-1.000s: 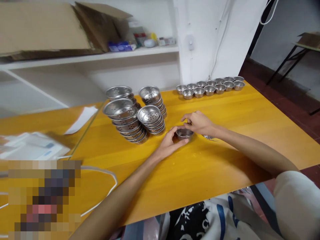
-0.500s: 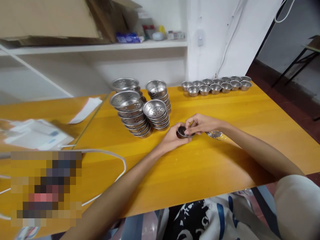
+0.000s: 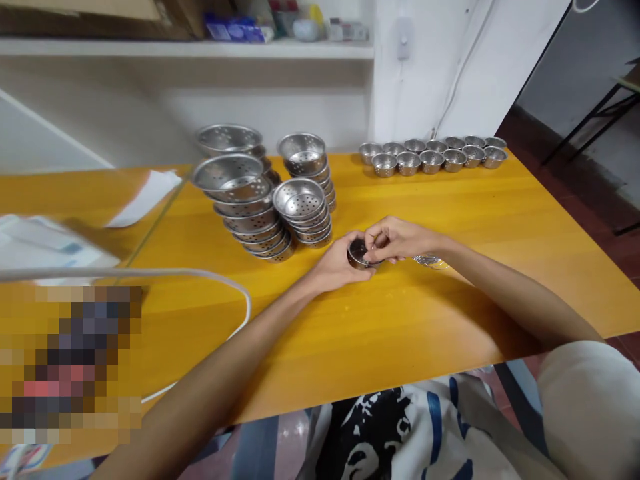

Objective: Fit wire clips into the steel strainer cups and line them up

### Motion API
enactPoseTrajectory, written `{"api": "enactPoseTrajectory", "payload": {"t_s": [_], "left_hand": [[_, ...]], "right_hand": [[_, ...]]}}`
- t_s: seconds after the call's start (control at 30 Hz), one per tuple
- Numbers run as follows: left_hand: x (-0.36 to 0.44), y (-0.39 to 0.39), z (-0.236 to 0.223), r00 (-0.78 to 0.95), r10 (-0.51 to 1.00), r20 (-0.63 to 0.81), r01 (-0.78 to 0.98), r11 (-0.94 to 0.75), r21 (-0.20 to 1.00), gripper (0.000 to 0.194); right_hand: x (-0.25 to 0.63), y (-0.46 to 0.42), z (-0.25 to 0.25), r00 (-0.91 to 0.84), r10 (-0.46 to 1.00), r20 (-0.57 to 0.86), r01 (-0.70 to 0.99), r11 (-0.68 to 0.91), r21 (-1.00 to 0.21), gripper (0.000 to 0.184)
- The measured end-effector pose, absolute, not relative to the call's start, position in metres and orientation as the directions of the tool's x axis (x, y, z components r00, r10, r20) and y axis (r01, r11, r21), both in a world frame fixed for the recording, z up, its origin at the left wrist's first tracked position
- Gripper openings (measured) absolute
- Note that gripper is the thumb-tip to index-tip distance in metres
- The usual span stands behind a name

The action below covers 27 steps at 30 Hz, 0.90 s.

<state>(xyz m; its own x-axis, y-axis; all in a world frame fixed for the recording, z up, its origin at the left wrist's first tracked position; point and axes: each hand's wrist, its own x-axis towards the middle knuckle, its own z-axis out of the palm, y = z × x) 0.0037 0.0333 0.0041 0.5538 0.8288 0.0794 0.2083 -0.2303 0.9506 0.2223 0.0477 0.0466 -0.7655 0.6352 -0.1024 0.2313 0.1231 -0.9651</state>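
My left hand (image 3: 336, 265) is wrapped round a small round metal strainer cup (image 3: 358, 256), holding it tilted above the table. My right hand (image 3: 390, 240) is closed in a pinch, thumb and fingertips at the cup's inside near its right rim. What those fingers pinch is too small to make out. Behind the right wrist, partly hidden, a bundle of thin shiny wire rings (image 3: 431, 261) lies on the table. To the left of the hands stand stacks of perforated metal cups, large ones (image 3: 250, 217) and medium ones (image 3: 303, 207).
Two rows of small perforated cups (image 3: 431, 160) line the table's back right. A yellow wooden table (image 3: 350, 360) spans the view. A white cable (image 3: 200, 272) loops across its left side, near papers (image 3: 145, 197). A shelf (image 3: 300, 50) runs along the wall behind.
My view has tipped slightly downward, so the table and shelf sit higher in the picture. Both hands keep nearly the same hold at the cup, with slight finger movement.
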Motion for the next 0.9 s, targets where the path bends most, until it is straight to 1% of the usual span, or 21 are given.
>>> {"api": "enactPoseTrajectory", "payload": {"t_s": [0.2,0.4,0.57,0.73,0.9], "left_hand": [[0.004,0.035,0.002,0.548,0.833,0.076,0.207,-0.223,0.953,0.047],[0.006,0.034,0.006,0.540,0.838,0.079,0.215,-0.228,0.950,0.046],[0.006,0.034,0.006,0.544,0.837,0.061,0.225,-0.215,0.950,0.048],[0.004,0.035,0.005,0.542,0.838,0.065,0.223,-0.219,0.950,0.048],[0.004,0.035,0.003,0.543,0.837,0.065,0.232,-0.224,0.946,0.050]], "right_hand": [[0.222,0.047,0.046,-0.746,0.662,-0.071,0.206,0.128,-0.970,0.032],[0.223,0.052,0.037,-0.772,0.634,-0.039,0.160,0.135,-0.978,0.037],[0.223,0.051,0.041,-0.746,0.665,-0.033,0.170,0.142,-0.975,0.034],[0.222,0.050,0.039,-0.748,0.663,-0.034,0.175,0.148,-0.973,0.032],[0.223,0.051,0.039,-0.752,0.657,-0.048,0.150,0.099,-0.984,0.034]]}}
